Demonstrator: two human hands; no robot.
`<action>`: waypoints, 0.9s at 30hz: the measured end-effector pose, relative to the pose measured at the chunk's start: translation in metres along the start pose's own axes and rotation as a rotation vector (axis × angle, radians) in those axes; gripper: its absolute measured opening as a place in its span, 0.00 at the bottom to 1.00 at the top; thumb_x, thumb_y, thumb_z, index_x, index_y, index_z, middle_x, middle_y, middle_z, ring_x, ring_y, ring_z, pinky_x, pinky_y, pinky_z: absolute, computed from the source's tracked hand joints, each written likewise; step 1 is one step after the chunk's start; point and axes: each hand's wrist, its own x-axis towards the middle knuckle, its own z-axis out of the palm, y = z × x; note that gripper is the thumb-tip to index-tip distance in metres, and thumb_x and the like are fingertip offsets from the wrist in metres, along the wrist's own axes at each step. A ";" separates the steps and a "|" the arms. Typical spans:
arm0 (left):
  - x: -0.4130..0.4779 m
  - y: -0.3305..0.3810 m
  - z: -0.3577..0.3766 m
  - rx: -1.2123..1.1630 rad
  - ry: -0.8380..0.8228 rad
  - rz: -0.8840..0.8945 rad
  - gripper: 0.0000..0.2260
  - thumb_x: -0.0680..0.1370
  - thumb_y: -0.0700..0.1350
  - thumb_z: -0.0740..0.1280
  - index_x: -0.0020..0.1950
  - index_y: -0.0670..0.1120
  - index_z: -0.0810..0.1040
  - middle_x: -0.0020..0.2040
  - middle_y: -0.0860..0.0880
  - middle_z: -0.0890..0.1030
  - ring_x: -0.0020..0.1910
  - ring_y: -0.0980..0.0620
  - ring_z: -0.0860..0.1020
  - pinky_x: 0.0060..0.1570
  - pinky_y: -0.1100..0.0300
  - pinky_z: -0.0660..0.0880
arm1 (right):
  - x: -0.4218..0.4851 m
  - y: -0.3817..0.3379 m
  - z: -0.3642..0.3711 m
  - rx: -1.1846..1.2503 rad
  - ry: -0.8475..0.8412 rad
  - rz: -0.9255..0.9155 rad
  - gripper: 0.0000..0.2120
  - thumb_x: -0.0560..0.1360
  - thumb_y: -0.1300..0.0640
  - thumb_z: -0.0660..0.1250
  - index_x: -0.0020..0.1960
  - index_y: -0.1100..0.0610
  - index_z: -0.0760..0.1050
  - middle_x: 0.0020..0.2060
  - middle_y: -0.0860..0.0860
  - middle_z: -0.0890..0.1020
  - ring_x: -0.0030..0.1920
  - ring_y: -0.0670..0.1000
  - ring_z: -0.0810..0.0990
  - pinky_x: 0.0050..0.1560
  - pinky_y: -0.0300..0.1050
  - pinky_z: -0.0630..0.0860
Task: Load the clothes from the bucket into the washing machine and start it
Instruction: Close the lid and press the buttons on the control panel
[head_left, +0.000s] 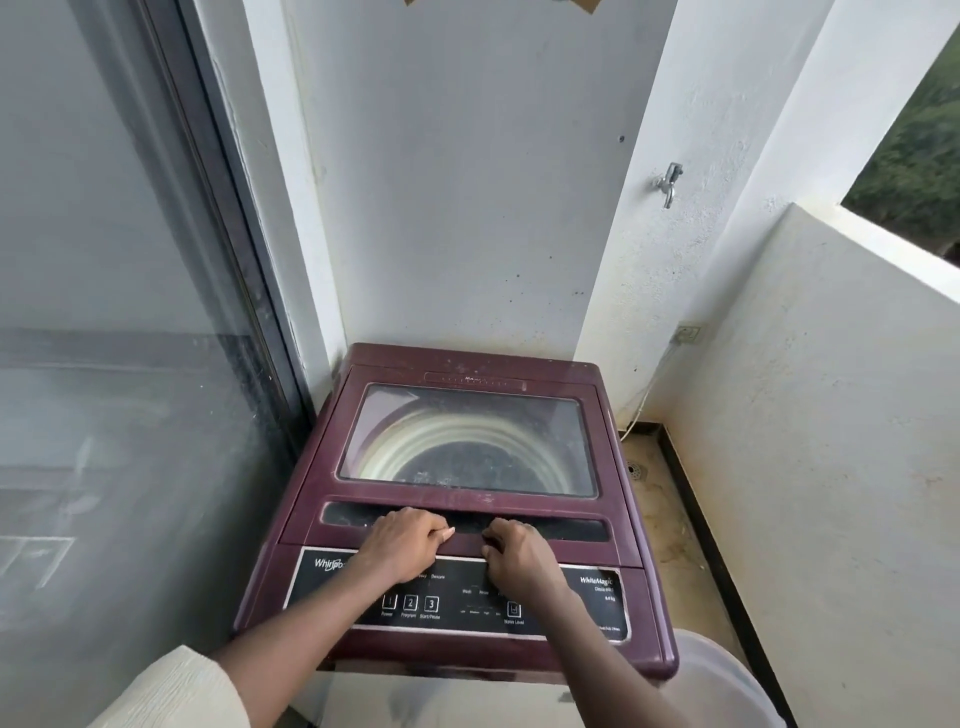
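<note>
A maroon top-loading washing machine stands against the white wall. Its lid is down, and the drum shows through the dusty glass window. My left hand and my right hand rest side by side on the lid's front edge, fingers curled into the dark handle recess. The black control panel with numbered buttons lies under my wrists. A pale translucent bucket rim shows at the bottom right; no clothes can be seen in it.
A glass sliding door runs along the left. A tap sticks out of the wall at the right. A low white balcony wall closes the right side, with a floor drain and a wall socket.
</note>
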 end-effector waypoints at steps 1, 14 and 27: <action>0.000 -0.004 -0.001 -0.034 0.006 0.016 0.13 0.79 0.56 0.59 0.42 0.50 0.77 0.41 0.49 0.84 0.45 0.44 0.81 0.44 0.52 0.76 | 0.001 0.002 -0.002 0.008 -0.011 -0.010 0.12 0.74 0.59 0.63 0.54 0.59 0.80 0.52 0.57 0.83 0.55 0.58 0.79 0.55 0.46 0.73; -0.050 -0.067 0.026 0.032 0.305 0.157 0.22 0.80 0.60 0.50 0.69 0.55 0.72 0.66 0.55 0.76 0.68 0.54 0.72 0.71 0.58 0.58 | 0.008 0.090 -0.038 -0.205 0.232 0.163 0.22 0.77 0.47 0.59 0.69 0.53 0.71 0.69 0.55 0.71 0.72 0.60 0.65 0.72 0.57 0.63; -0.122 -0.071 0.034 0.117 0.126 0.198 0.28 0.75 0.68 0.57 0.73 0.60 0.65 0.77 0.47 0.61 0.77 0.48 0.56 0.76 0.50 0.45 | 0.005 0.095 -0.023 -0.159 0.300 0.137 0.24 0.77 0.45 0.56 0.69 0.55 0.71 0.71 0.59 0.70 0.74 0.63 0.63 0.71 0.61 0.63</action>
